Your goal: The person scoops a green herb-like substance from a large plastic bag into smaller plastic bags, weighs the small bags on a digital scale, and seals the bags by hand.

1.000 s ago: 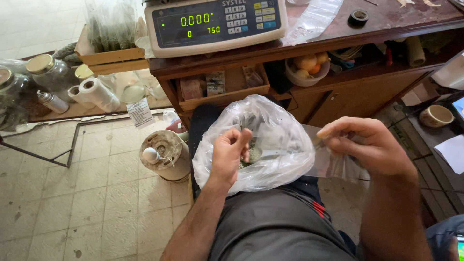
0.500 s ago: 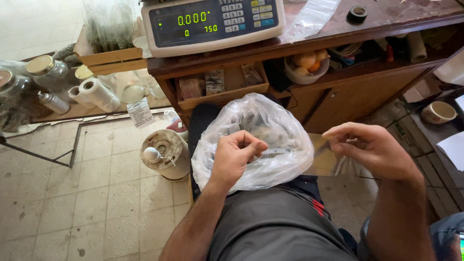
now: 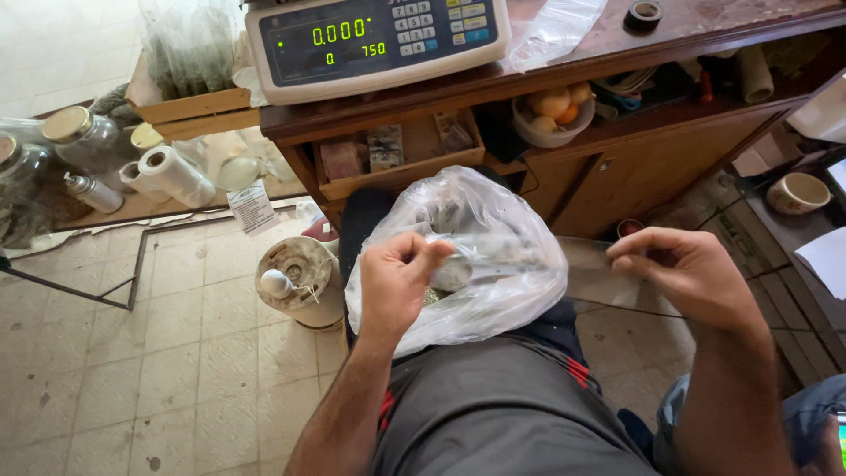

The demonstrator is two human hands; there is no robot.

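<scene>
Lower centre of the frame: lap in grey shorts, with a large clear plastic bag (image 3: pixel 480 256) resting on it, puffed open and holding a dark, loose mass, too blurred to name. Left hand (image 3: pixel 394 284) at the bag's near left edge, fingers pinched together on the film and on something small and grey inside or just behind it; hard to tell which. Right hand (image 3: pixel 686 271) at centre right, well apart from the bag, fingertips closed on the edge of a second, thin, flat, empty clear bag (image 3: pixel 608 278). Judged from this: filling barely begun, small bag not yet opened, nothing yet on the scale.

Left of the lap, on the tiled floor, a round spool of twine (image 3: pixel 295 278). Beyond, a wooden counter (image 3: pixel 634 163) with a shelf bowl of fruit (image 3: pixel 553 115). Upper centre, a digital scale (image 3: pixel 379 40), platform out of view. Upper left, glass jars (image 3: pixel 84 137) and rolls of bags (image 3: pixel 176 174).
</scene>
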